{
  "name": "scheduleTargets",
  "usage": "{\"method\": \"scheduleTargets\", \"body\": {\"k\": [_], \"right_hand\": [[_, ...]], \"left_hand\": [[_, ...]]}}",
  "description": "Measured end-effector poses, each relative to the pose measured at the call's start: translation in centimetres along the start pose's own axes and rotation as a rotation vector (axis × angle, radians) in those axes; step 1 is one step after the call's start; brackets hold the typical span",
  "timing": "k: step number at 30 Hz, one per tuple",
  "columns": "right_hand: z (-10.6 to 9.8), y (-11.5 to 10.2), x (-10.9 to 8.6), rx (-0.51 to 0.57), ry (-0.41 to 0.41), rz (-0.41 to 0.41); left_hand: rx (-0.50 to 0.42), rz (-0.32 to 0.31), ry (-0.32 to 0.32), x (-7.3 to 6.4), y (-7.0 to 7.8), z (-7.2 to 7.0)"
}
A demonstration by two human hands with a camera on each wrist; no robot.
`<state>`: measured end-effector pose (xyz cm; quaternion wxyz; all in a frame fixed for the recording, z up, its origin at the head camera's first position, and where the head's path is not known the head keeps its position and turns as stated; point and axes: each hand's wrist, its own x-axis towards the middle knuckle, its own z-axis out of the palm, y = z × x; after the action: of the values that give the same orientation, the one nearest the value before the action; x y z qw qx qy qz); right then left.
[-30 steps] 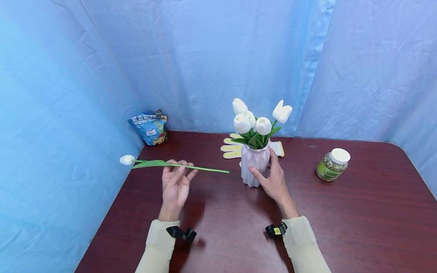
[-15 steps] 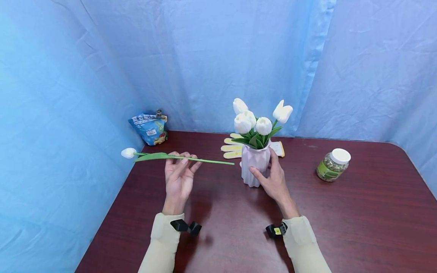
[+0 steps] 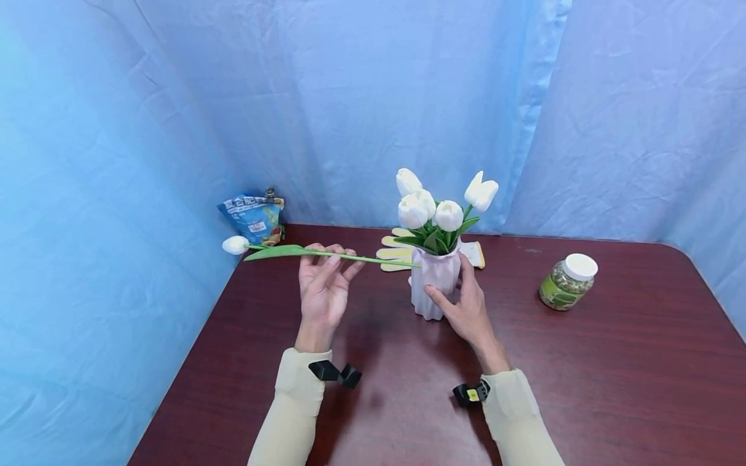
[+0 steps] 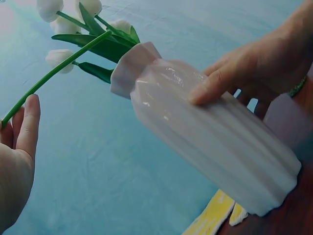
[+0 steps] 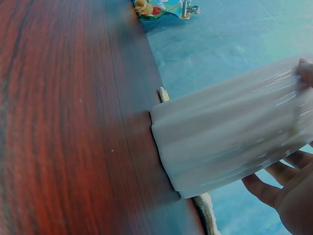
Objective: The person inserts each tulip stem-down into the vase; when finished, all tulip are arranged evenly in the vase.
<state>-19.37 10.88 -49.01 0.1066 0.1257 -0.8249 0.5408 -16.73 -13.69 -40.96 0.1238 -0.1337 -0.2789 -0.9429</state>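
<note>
Between the thumb and fingers of my left hand (image 3: pixel 324 291) is the stem of a single white tulip (image 3: pixel 280 252). It lies nearly level, its bloom at the far left and its bare stem end overlapping the upper part of the vase in the head view. My right hand (image 3: pixel 469 310) grips the side of the pale ribbed vase (image 3: pixel 428 291), which stands upright on the table. Several white tulips (image 3: pixel 449 215) with dark green leaves fill the vase's mouth. In the left wrist view, the stem (image 4: pixel 58 68) crosses in front of those leaves.
A yellow-and-white work glove (image 3: pixel 396 254) lies behind the vase, partly hidden by it. At the back left stands a blue pouch (image 3: pixel 253 217) with a binder clip. A white-lidded jar (image 3: pixel 568 281) is to the right on the dark red table (image 3: pixel 629 362). Blue curtains surround the table.
My left hand has moved right and a little away from me with the tulip, bringing the stem end over to the vase. My right hand and the vase have stayed put.
</note>
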Motion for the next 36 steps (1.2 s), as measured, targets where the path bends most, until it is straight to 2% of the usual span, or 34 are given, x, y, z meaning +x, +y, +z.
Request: {"method": "scheduleTargets", "body": {"k": [12,20,28,36], "right_hand": [[0.1,0.1,-0.1,-0.011,0.025,-0.016],[0.2,0.1,0.0,-0.008,0.029,-0.013],[0.1,-0.2,0.0,-0.005,0.012,0.021],[0.0,-0.1,0.0,0.002,0.008,0.022]], "left_hand": [[0.034,-0.011,-0.005,1.2,-2.5,1.5],[0.052,0.031,0.001,1.7,-3.8,2.2],[0.091,0.106,0.019,2.1,-4.0,2.3],[0.144,0.188,-0.053,2.6,-3.5,2.3]]}}
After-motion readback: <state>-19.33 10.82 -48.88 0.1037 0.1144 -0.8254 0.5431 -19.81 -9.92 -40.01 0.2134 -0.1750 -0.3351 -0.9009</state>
